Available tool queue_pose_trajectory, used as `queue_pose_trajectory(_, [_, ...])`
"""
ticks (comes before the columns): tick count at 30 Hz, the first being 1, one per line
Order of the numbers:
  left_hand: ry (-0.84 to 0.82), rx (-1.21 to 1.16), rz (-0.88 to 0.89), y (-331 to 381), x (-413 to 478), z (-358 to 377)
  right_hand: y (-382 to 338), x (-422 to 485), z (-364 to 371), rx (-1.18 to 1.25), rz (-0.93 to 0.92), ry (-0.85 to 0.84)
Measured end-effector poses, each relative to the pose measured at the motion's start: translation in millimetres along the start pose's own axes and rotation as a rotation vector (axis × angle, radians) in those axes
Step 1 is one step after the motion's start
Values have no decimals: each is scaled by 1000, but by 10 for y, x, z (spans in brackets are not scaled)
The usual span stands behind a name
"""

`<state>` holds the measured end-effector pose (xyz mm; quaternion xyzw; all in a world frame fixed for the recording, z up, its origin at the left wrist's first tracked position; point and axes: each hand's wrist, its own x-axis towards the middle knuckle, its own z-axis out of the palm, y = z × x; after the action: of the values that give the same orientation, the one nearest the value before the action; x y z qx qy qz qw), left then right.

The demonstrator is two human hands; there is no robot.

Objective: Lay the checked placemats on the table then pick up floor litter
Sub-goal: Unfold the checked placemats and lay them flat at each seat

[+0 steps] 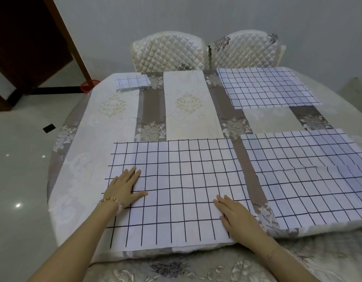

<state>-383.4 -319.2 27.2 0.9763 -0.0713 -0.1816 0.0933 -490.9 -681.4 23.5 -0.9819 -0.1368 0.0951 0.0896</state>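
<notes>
A white checked placemat (176, 180) lies spread on the near left part of the table (188, 110). My left hand (125, 187) presses flat on its left side, fingers straight. My right hand (235, 216) lies flat on its right edge. A second placemat (310, 176) is spread at the near right, and a third placemat (265, 87) at the far right. A folded checked placemat (132, 82) sits at the far left corner. A small black piece of litter (48, 128) lies on the floor to the left.
Two quilted chairs (168, 51) stand at the far side against the wall. A red basket (88, 85) is on the floor beyond the table's left corner, near a dark wooden door (29, 41). A patterned chair seat (176, 267) is right below me.
</notes>
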Motion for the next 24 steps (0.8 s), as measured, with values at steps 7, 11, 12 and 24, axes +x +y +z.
queue_pose_trajectory(7, [-18, 9, -24, 89, -21, -83, -23, 66, -106, 93, 41, 12])
queue_pose_trajectory(11, [101, -11, 114, 500, -190, -57, 25, 276, -269, 228, 145, 113])
queue_pose_trajectory(12, [85, -12, 197, 638, -242, -21, 49, 341, -295, 227, 150, 128])
queue_pose_trajectory(24, [-79, 228, 325, 1141, -601, 413, 356, 765, -335, 81, 183, -13])
